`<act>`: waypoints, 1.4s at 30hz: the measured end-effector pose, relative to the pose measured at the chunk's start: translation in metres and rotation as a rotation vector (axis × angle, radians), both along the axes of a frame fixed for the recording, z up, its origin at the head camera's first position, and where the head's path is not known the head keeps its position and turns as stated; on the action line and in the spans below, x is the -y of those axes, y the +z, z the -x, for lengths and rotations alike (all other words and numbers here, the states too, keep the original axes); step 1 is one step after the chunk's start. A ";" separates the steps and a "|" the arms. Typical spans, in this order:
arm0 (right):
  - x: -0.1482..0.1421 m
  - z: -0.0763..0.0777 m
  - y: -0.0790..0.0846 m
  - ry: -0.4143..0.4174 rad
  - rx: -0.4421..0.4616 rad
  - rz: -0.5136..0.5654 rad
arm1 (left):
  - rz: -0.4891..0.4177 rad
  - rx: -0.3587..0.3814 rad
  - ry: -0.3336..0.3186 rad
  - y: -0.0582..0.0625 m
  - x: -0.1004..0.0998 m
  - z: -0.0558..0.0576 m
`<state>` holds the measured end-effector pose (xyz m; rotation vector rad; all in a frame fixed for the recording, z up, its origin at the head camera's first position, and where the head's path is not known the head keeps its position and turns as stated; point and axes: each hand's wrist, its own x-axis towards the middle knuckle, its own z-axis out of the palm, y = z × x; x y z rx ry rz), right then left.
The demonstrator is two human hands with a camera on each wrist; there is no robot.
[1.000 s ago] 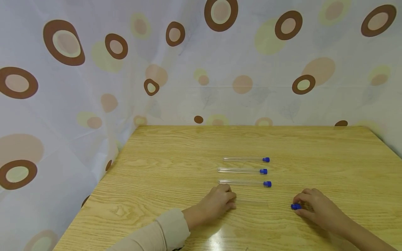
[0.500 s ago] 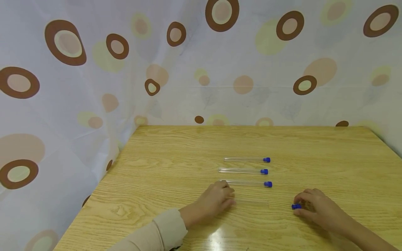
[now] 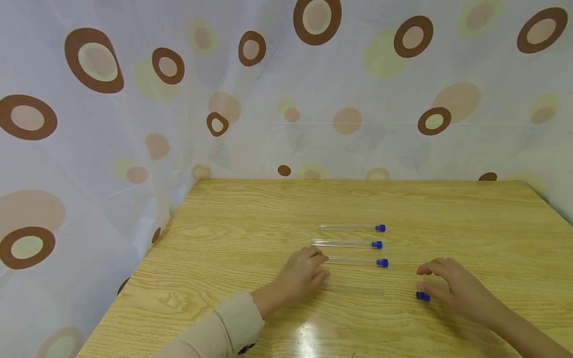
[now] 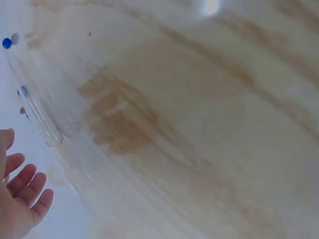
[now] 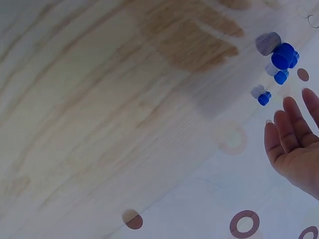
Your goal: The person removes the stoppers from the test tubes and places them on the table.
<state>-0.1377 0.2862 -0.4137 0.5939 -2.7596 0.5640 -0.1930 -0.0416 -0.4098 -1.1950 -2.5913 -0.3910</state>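
In the head view, a clear test tube with no cap lies crosswise on the wooden table. By its closed left end is my left hand, fingers loosely bent and holding nothing. A loose blue cap lies a short way right of the tube's mouth. Over that cap is my right hand, thumb and index finger spread apart, thumb tip close to the cap. Relaxed, slightly bent right fingers show in the right wrist view. The left wrist view has the left fingers spread beside a tube.
Farther back lie three test tubes with blue caps: the nearest tube, the middle tube and the farthest tube, all capped ends right. A patterned curtain hangs behind and left of the table.
My left hand has drawn back slightly left and up, off the uncapped tube. My right thumb and index finger have let go of the blue cap, which now lies on the table.
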 end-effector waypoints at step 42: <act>0.047 0.044 -0.002 0.057 0.198 -0.032 | 0.327 0.052 0.097 -0.006 -0.011 0.025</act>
